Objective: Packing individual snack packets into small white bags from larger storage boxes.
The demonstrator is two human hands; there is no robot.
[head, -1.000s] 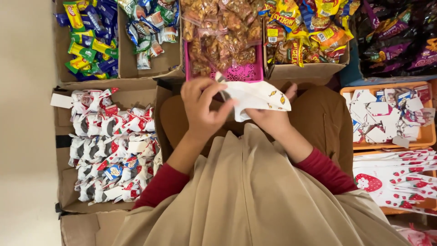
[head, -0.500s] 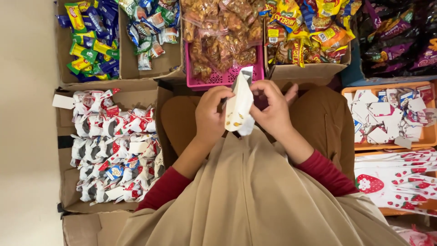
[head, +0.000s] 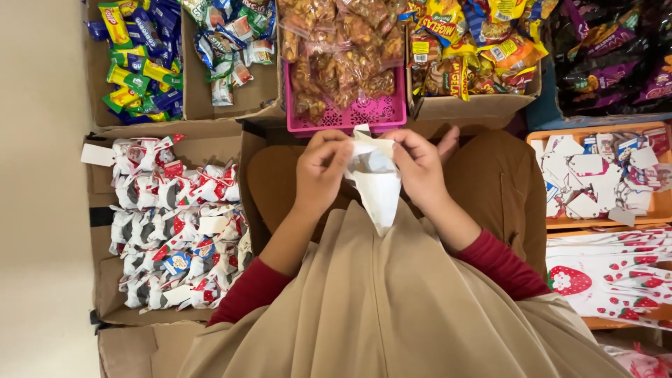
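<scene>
Both of my hands hold one small white plastic pouch (head: pixel 378 189) above my lap. My left hand (head: pixel 320 168) pinches its top left edge. My right hand (head: pixel 420 168) grips the top right edge, fingers curled at the mouth. The pouch hangs down to a point between my wrists, and something pale sits inside it. A pink plastic basket (head: pixel 364 115) of brown snacks in clear bags stands just beyond my hands.
A cardboard box (head: pixel 105 294) on the left holds several filled white-and-red pouches (head: pixel 175 231). Boxes of wrapped sweets (head: pixel 140 56) and snack packets (head: pixel 469 56) line the far side. An orange tray (head: pixel 654 213) of white tags and strawberry-print bags (head: pixel 616 273) lie at the right.
The pouch was held flat and sideways a second ago. It turned upright, and now both hands work at its top with the pointed end hanging down.
</scene>
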